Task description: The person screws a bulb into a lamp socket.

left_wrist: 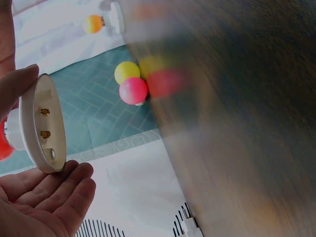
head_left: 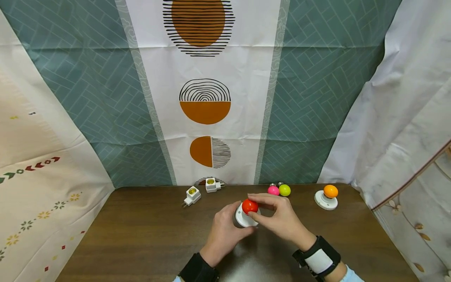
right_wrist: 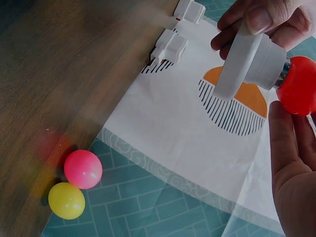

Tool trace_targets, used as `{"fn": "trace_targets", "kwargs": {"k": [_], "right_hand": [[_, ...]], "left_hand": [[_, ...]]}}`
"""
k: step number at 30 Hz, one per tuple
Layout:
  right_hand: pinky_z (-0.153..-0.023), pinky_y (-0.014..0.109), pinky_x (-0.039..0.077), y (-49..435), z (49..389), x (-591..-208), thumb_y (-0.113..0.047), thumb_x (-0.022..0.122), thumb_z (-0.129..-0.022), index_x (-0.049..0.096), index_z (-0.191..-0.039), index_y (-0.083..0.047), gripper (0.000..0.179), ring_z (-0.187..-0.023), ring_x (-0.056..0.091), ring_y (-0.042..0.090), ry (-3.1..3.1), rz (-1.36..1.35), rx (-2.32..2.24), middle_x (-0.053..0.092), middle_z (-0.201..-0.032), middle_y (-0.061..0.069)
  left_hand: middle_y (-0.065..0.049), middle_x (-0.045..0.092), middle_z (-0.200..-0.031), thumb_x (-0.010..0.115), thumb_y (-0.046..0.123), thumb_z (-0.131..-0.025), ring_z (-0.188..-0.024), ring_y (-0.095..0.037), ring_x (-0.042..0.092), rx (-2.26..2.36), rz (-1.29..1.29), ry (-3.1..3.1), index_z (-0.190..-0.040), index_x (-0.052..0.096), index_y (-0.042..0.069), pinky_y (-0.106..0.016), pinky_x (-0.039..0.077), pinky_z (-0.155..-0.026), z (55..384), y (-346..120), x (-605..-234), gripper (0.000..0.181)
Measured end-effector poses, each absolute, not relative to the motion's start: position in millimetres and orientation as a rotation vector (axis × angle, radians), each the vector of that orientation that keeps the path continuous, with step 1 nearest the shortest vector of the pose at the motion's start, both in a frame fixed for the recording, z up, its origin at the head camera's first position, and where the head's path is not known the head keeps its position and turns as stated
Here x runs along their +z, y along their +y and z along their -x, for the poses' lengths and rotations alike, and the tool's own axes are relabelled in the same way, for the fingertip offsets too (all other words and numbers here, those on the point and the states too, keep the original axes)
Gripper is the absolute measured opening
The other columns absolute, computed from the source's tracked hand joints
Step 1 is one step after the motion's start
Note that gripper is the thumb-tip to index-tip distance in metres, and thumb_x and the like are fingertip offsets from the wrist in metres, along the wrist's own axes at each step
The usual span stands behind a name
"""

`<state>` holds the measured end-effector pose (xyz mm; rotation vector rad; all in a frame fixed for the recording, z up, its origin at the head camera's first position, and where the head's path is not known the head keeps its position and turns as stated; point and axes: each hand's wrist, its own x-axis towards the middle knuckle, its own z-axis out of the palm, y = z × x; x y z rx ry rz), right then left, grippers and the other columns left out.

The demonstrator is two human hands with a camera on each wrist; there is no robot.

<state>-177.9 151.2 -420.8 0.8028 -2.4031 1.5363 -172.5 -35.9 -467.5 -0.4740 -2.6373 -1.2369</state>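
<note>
Plainly, both hands met at the lower middle of the head view, above the tabletop (head_left: 158,239). The left hand (head_left: 227,229) reached up from the bottom edge, gripping a white lamp holder (head_left: 245,219) by its rim; in the left wrist view the thumb lay on one side of the rim and the other fingers, side by side, lay under the opposite side. The right hand (head_left: 280,217) came in from the lower right, its thumb and fingers pinching the red bulb (head_left: 249,206) from opposite sides. Black straps (head_left: 318,258) circled both wrists.

The red bulb sat in the mouth of the lamp holder, a band of its metal base showing between glass and socket in the right wrist view. The holder's hollow underside, with two brass contacts, faced the left wrist camera.

At the right of the head view, a second holder (head_left: 325,203) stood on the tabletop with an orange bulb (head_left: 330,190) in it. Near the back edge, left of centre, lay two white plug sockets (head_left: 192,195). A pink bulb (head_left: 273,190) and a yellow-green bulb (head_left: 284,190) lay together beyond the right hand.
</note>
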Motion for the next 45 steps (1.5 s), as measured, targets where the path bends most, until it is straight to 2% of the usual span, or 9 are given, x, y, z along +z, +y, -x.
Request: {"fn": "trace_targets", "kwargs": {"k": [7,15,26,31,36,41,45], "right_hand": [[-0.088,0.022,0.05,150.8,177.4,-417.8,-0.031,0.076,-0.077,0.063,-0.121,-0.022,0.046,-0.112,0.059,0.009,-2.405,-0.778,1.537,0.063,-0.122,-0.006],[-0.087,0.025,0.051,151.8,177.8,-420.6,-0.026,0.074,-0.08,0.06,-0.124,-0.024,0.046,-0.113,0.059,0.009,-2.426,-0.819,1.479,0.061,-0.125,-0.006],[-0.084,0.029,0.053,149.8,177.9,-422.5,-0.029,0.078,-0.075,0.065,-0.117,-0.024,0.043,-0.105,0.063,0.011,-2.401,-0.744,1.538,0.066,-0.117,-0.002],[-0.087,0.026,0.051,150.4,178.0,-423.3,-0.033,0.077,-0.076,0.063,-0.119,-0.026,0.046,-0.112,0.06,0.009,-2.42,-0.76,1.522,0.062,-0.123,-0.007],[-0.09,0.025,0.049,150.4,178.4,-423.2,-0.028,0.076,-0.077,0.06,-0.123,-0.024,0.048,-0.117,0.056,0.009,-2.427,-0.809,1.509,0.06,-0.127,-0.006],[-0.088,0.029,0.051,148.3,176.7,-425.3,-0.021,0.077,-0.077,0.063,-0.121,-0.018,0.046,-0.113,0.059,0.012,-2.417,-0.806,1.525,0.062,-0.124,-0.003],[-0.086,0.026,0.052,147.0,176.4,-426.1,-0.024,0.077,-0.076,0.065,-0.118,-0.019,0.044,-0.109,0.061,0.01,-2.396,-0.778,1.548,0.064,-0.12,-0.004]], "left_hand": [[0.007,0.062,-0.114,0.083,0.04,-0.065,-0.098,-0.01,0.058,-1.242,0.459,-2.65,-0.125,0.056,0.022,-0.031,0.05,-0.083,173.7,-36.0,-466.0,0.068],[0.008,0.063,-0.114,0.083,0.04,-0.064,-0.099,-0.009,0.059,-1.226,0.468,-2.618,-0.124,0.056,0.023,-0.031,0.05,-0.084,175.0,-35.9,-465.9,0.068],[0.008,0.062,-0.115,0.083,0.04,-0.065,-0.099,-0.009,0.058,-1.25,0.448,-2.655,-0.125,0.056,0.024,-0.033,0.05,-0.085,173.3,-36.4,-463.9,0.068],[0.007,0.062,-0.115,0.083,0.04,-0.065,-0.1,-0.01,0.058,-1.263,0.439,-2.672,-0.125,0.056,0.022,-0.034,0.05,-0.085,172.4,-36.4,-463.2,0.068],[0.007,0.062,-0.115,0.083,0.041,-0.065,-0.1,-0.01,0.058,-1.271,0.428,-2.677,-0.125,0.056,0.021,-0.034,0.051,-0.085,172.6,-36.7,-463.0,0.069],[0.009,0.062,-0.113,0.082,0.042,-0.065,-0.097,-0.008,0.058,-1.251,0.422,-2.681,-0.124,0.056,0.024,-0.032,0.05,-0.081,171.6,-37.7,-466.3,0.066],[0.008,0.062,-0.114,0.082,0.041,-0.065,-0.097,-0.009,0.058,-1.252,0.426,-2.681,-0.124,0.056,0.024,-0.031,0.051,-0.081,171.4,-38.1,-466.7,0.066]]}}
